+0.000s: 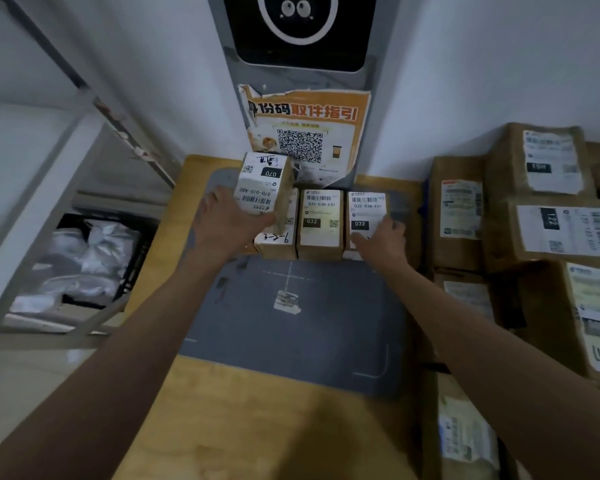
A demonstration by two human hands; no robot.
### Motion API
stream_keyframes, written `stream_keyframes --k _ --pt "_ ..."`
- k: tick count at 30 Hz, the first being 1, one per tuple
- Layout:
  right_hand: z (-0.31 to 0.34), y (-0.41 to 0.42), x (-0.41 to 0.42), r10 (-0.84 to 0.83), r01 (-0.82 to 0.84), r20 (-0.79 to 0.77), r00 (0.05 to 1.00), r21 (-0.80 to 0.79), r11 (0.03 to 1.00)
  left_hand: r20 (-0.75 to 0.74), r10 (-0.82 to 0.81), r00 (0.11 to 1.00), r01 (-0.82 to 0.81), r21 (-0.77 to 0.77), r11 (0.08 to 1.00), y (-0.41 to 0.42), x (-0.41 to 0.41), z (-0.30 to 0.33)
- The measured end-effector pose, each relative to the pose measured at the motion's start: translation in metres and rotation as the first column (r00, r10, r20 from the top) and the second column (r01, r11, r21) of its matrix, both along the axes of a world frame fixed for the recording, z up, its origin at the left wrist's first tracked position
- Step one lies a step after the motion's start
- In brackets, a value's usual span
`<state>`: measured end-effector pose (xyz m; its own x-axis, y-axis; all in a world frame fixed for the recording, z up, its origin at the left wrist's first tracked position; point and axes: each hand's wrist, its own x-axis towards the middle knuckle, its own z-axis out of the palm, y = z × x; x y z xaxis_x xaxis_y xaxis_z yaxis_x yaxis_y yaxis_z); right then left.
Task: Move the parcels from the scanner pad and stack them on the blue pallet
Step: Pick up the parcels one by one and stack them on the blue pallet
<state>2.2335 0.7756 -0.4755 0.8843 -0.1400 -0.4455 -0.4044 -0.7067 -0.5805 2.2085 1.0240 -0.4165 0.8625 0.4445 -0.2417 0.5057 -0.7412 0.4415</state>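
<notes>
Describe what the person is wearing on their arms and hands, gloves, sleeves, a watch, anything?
Nothing shows on either one. The left hand and right hand are bare, with no gloves, and no rings can be made out. Both forearms are bare as far as the picture's lower edge, with no sleeve, watch or wristband in view.

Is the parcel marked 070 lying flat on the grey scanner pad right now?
No, the left hand holds the 070 parcel tilted above the row of parcels on the scanner pad.
</notes>
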Motion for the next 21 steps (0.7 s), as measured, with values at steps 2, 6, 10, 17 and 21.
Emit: stream_keyframes --k 2,6,10,17,21 --pt "-0.009 0.007 0.007 -0.027 0.027 0.012 1.000 -0.010 1.000 -0.003 0.019 1.000 -0.019 -0.027 0.999 -0.001 0.008 -0.011" --pt "-0.020 0.014 0.014 -0.010 0.013 0.043 0.999 -0.083 0.996 0.091 0.039 0.995 -0.030 -0.101 0.994 -0.004 0.011 -0.030" --pt "-0.024 0.014 0.016 -0.026 0.030 0.064 0.998 -0.074 0.997 0.153 0.079 0.985 -0.056 -0.147 0.988 -0.005 0.011 -0.035" --pt "-0.019 0.012 0.000 -0.059 0.059 0.005 0.998 -0.033 0.998 0.064 0.156 0.986 -0.139 -0.219 0.966 0.000 0.012 -0.025" --pt "-0.009 0.005 -0.017 -0.094 0.094 -0.041 0.995 -0.014 0.995 0.078 0.174 0.982 -0.155 -0.204 0.967 0.000 0.005 -0.016"
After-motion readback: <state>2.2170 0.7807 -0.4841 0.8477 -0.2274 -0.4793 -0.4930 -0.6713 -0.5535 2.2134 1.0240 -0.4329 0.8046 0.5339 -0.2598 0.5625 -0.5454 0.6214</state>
